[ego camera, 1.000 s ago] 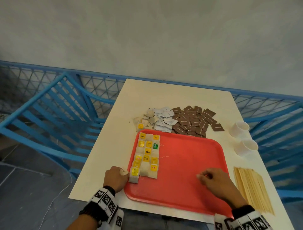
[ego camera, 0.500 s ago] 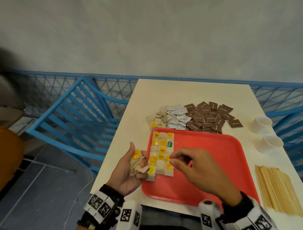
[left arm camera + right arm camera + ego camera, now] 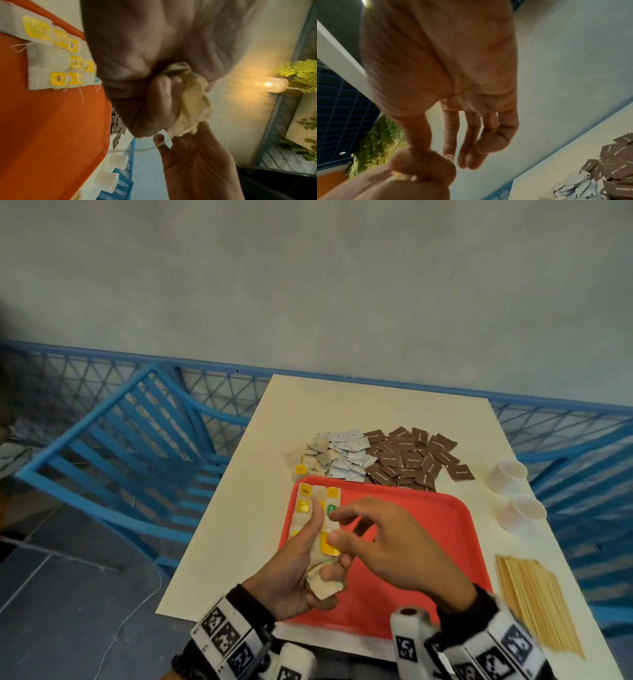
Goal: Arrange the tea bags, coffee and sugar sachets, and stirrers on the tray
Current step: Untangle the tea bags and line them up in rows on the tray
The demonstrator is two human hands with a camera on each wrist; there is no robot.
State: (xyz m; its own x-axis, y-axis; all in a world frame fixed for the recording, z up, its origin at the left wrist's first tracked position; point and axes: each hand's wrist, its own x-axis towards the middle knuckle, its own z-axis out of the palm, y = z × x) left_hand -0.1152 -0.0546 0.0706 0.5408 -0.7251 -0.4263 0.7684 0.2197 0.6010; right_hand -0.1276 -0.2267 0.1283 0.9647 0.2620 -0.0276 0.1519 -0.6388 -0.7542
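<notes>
A: What is moving since a second ago?

B: Both hands are lifting off the tray (image 3: 442, 542). The left hand (image 3: 294, 570) is now gripping a bunch of tea bags (image 3: 323, 580) over the tray's near left part, and the right hand (image 3: 387, 546) is pinching at the yellow tag (image 3: 329, 544) there, its other fingers loose.

A: Where is room lying open?

B: The tray's right half is lying bare and red. Laid bags (image 3: 310, 501) are hugging its left edge in three columns. Beyond the far rim, loose bags (image 3: 313, 458), white sachets (image 3: 346, 458) and brown sachets (image 3: 411, 457) are crowding the bench (image 3: 342, 412).

A: Counts?

B: Two cups (image 3: 513, 491) are standing right of the tray, one stirrer stack (image 3: 534, 597) is lying near the right edge.
</notes>
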